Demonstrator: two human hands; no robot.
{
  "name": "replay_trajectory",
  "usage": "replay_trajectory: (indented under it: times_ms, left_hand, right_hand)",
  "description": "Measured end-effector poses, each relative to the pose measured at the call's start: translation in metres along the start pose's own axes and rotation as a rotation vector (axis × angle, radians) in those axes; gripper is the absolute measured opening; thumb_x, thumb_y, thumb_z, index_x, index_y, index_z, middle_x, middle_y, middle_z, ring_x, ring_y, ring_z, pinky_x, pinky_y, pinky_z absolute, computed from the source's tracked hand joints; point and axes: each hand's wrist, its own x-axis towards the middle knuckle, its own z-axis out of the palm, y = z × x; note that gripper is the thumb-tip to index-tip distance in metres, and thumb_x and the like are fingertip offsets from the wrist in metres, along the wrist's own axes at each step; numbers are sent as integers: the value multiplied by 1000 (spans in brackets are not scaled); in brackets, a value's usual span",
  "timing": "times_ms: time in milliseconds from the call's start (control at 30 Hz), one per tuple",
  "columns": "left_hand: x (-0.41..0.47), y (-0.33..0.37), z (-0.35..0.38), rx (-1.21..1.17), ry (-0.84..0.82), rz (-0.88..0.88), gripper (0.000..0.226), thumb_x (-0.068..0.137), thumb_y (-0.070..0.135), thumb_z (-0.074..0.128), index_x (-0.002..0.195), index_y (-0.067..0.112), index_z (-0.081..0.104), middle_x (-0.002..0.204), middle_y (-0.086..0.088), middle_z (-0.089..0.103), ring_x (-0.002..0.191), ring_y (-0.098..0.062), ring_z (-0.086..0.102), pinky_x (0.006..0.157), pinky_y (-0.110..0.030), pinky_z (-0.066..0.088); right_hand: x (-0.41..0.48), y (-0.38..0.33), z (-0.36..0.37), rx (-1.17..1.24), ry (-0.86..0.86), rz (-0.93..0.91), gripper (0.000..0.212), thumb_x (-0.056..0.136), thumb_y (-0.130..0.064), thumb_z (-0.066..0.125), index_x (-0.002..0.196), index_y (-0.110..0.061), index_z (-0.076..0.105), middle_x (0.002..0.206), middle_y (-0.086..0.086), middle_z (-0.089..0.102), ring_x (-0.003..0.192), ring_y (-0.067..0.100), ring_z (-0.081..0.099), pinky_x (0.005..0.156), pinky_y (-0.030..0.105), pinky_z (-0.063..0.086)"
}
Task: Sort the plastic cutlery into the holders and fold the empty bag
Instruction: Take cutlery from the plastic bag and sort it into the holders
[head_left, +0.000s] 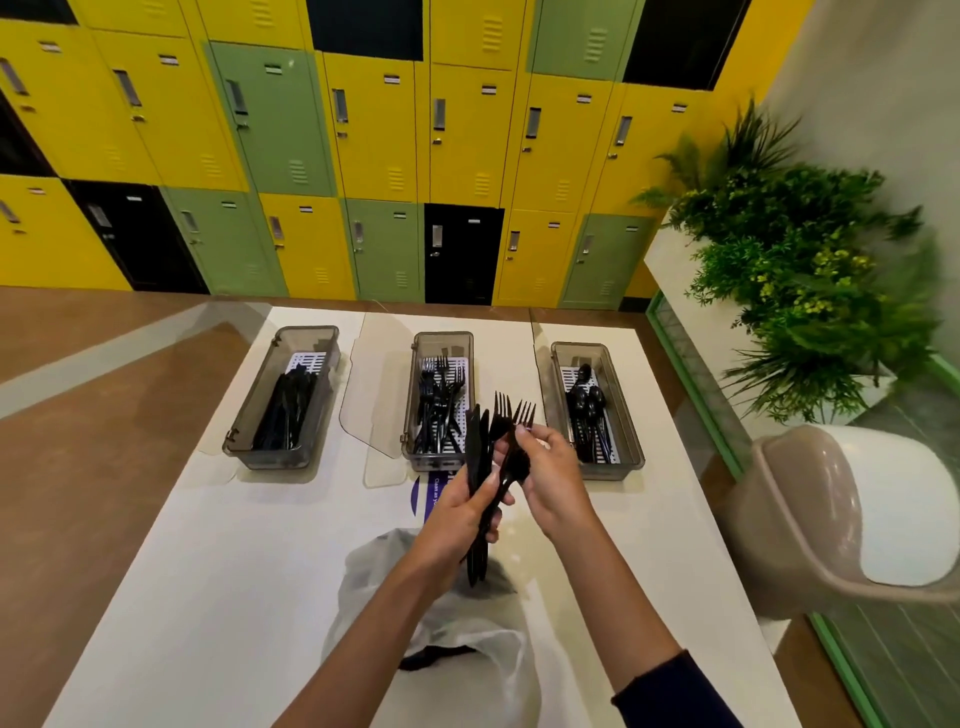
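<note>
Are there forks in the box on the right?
No, the smoky clear plastic holder on the right holds black plastic spoons.

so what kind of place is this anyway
Probably a staff or student canteen or break room: a wall of yellow, green and black lockers, a white table with clear holders of plastic knives, forks and spoons, plus potted greenery.

Holders (410, 395) open-topped, well apart; bare table (208, 571) strips run between them.
</note>
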Motion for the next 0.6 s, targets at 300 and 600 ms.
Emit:
replay_trajectory:
  times_ms: [300, 600]
  left_hand:
    - [-4, 6, -20, 79, 80, -29, 21, 102, 21, 39, 106, 11, 57, 70, 7, 68, 56, -9, 56, 51, -20, 40]
    - [12, 11, -43, 227, 135, -41, 23, 102, 28, 40, 113, 17, 57, 70, 8, 59, 51, -4, 43, 49, -17, 36]
  right_hand:
    - [19, -10, 21, -50, 82, -69, 23, 98, 2, 38, 119, -4, 43, 78, 10, 60, 56, 11, 51, 53, 22, 45]
    - [26, 1, 49, -159, -21, -48, 28, 80, -24, 76, 87, -9, 54, 67, 0, 51, 34, -1, 43, 33, 13, 32]
